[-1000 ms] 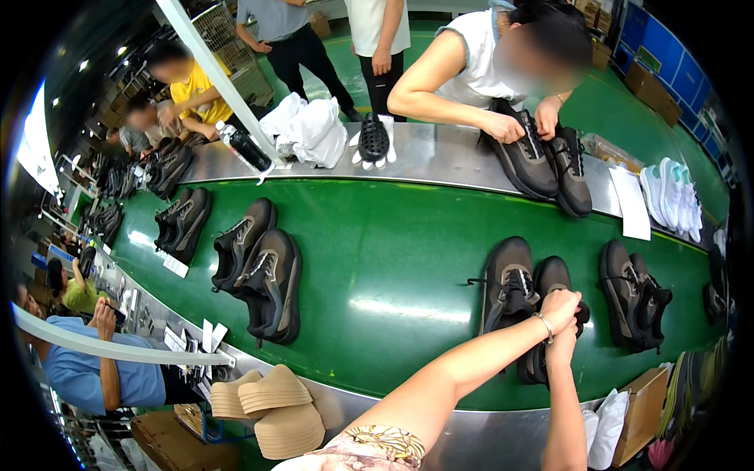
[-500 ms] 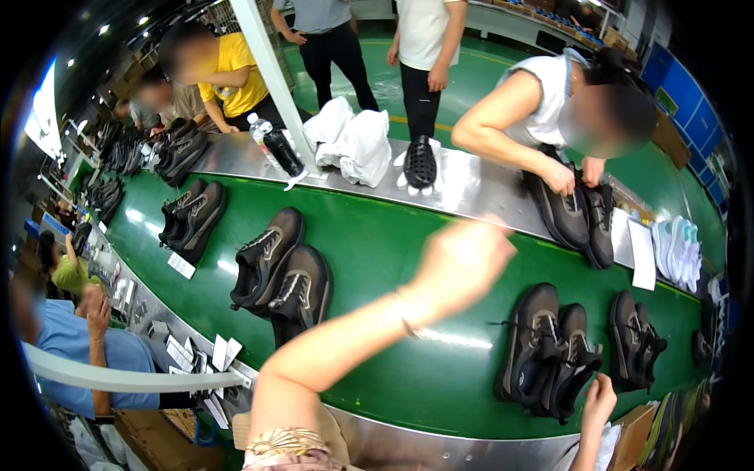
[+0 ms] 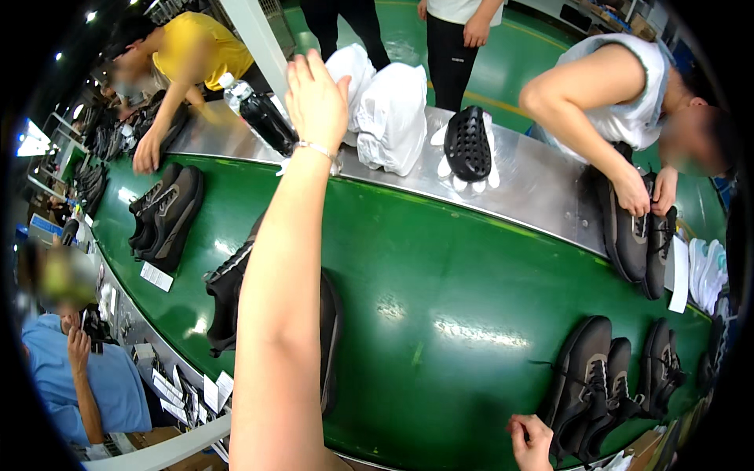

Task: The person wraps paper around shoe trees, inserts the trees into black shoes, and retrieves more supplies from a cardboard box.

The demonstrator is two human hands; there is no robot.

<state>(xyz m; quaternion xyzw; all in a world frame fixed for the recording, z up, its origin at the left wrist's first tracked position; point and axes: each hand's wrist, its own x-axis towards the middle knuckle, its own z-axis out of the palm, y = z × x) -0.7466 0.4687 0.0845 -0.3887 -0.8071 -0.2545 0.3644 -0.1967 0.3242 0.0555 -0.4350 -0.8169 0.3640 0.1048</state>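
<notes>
My left arm stretches across the green conveyor belt (image 3: 408, 275). At its end my left hand (image 3: 318, 102) is open, fingers straight and held together, between a dark drink bottle (image 3: 263, 118) and a white plastic bag (image 3: 393, 122). Whether it touches either is unclear. At the lower right my right hand (image 3: 531, 441) is closed with curled fingers and nothing visible in them. It is beside a pair of grey-black sneakers (image 3: 580, 377) with loose laces. Under my left forearm another pair of sneakers (image 3: 328, 345) is partly hidden.
A black perforated clog (image 3: 468, 145) lies over a white glove on the metal ledge (image 3: 534, 169). Across the belt a person laces sneakers (image 3: 628, 235). More sneakers (image 3: 177, 208) stand at left by a paper tag (image 3: 156, 276). A person in yellow reaches over the far-left belt.
My left hand has swung from above the belt's middle to the far ledge on the left. My right hand has moved left, away from the sneakers' heels. The whole view has shifted.
</notes>
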